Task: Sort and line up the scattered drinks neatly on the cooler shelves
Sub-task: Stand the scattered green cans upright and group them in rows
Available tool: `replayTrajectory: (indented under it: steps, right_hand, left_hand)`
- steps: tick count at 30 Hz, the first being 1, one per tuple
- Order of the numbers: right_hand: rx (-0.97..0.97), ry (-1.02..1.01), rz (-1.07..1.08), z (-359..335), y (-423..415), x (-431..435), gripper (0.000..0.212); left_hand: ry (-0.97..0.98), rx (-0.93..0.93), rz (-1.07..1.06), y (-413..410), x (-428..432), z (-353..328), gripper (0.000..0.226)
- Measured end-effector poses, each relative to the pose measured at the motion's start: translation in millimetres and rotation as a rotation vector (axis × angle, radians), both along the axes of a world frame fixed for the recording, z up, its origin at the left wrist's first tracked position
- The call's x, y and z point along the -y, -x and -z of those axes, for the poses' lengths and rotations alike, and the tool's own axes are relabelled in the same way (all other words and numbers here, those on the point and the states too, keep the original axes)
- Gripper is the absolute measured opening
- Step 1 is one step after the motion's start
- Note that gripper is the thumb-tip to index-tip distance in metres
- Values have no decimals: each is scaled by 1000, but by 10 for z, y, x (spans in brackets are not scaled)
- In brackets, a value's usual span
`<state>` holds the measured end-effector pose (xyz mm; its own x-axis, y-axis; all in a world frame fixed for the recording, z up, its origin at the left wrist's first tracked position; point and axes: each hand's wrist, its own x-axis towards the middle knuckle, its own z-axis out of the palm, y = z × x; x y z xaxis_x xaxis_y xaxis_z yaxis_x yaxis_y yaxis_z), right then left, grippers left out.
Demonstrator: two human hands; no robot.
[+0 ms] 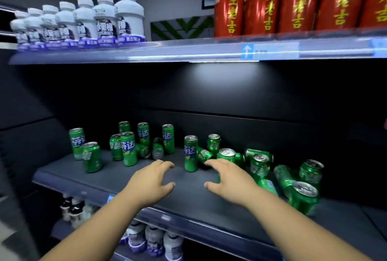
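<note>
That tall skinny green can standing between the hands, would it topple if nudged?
Probably: the tall green can is narrow for its height, so a high push likely tips it. Once down it could roll, being round like the fallen can beside it.

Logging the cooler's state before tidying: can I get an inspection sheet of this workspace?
Surface: dark middle shelf, partly bare at the front.
Job's things: green cans scattered, some upright, several toppled on the right.
Clutter: nothing seen.
Hands: left hand and right hand open above the shelf, holding nothing.
Cables: nothing seen.
Surroundings: white bottles and red cans lined up on the top shelf; pale bottles below.
</note>
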<state>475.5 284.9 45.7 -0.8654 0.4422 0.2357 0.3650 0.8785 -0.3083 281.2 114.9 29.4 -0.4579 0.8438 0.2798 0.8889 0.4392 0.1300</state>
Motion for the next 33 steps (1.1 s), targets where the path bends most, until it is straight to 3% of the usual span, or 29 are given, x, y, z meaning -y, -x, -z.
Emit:
replayTrajectory:
  steps: [6, 15, 20, 33]
  right_hand:
    - [51, -8, -39, 46, 699, 230, 63]
    - [26, 59, -112, 182, 2426, 1025, 65]
    - [33, 136, -95, 355, 3211, 1315, 65]
    - [-30, 248, -15, 473, 3887, 1136, 71]
  left_hand:
    - [-10, 32, -38, 683, 343, 79, 58]
    - [-13, 5, -82, 2253, 1182, 21, 57]
    - [-63, 82, -127, 3032, 1534, 109, 59]
    - [-190, 147, -129, 3716, 1177, 309, 75]
